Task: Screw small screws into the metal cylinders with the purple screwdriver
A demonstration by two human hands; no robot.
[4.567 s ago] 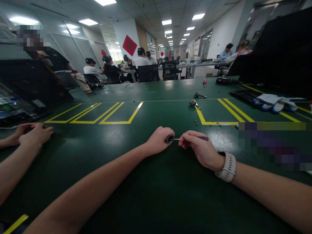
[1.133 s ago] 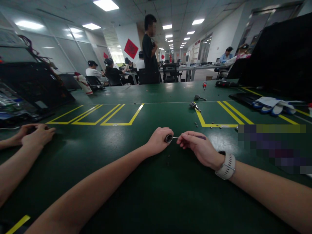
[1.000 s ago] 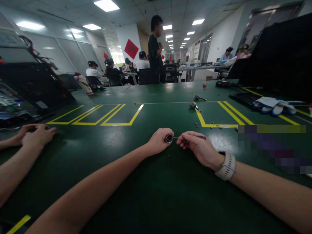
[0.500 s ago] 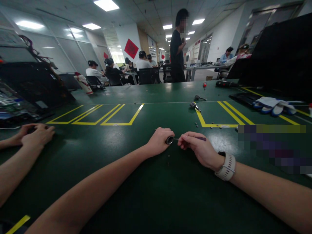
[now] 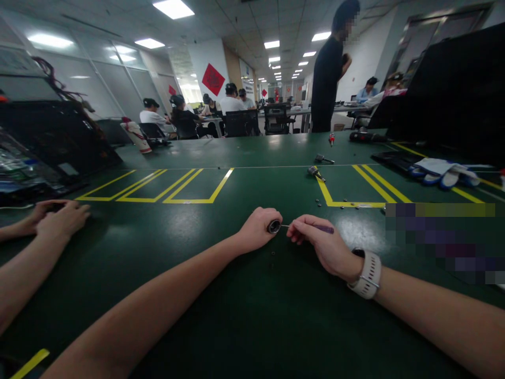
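Note:
My left hand (image 5: pixel 260 229) is wrapped round a dark cylindrical part (image 5: pixel 274 226), its round open end facing me. Just right of it, my right hand (image 5: pixel 313 237) pinches a thin screwdriver with a purple handle (image 5: pixel 325 229). The thin metal shaft points left and reaches the rim of the part; whether its tip touches cannot be made out. On the green table (image 5: pixel 236 316) below the hands lies a small ring-like piece (image 5: pixel 273 253). Several small nuts (image 5: pixel 319 202) are scattered beyond my right hand.
Two metal-headed parts (image 5: pixel 316 173) (image 5: pixel 323 158) lie farther back, near a red tool (image 5: pixel 332 139) and a black tool (image 5: pixel 366 137). White-and-blue gloves (image 5: pixel 444 172) rest at right. Another person's hands (image 5: pixel 63 218) are at left. A person in black (image 5: pixel 326 79) stands beyond the table.
The standing person beyond the table has moved right and looks nearer. My hands have barely moved and keep their holds.

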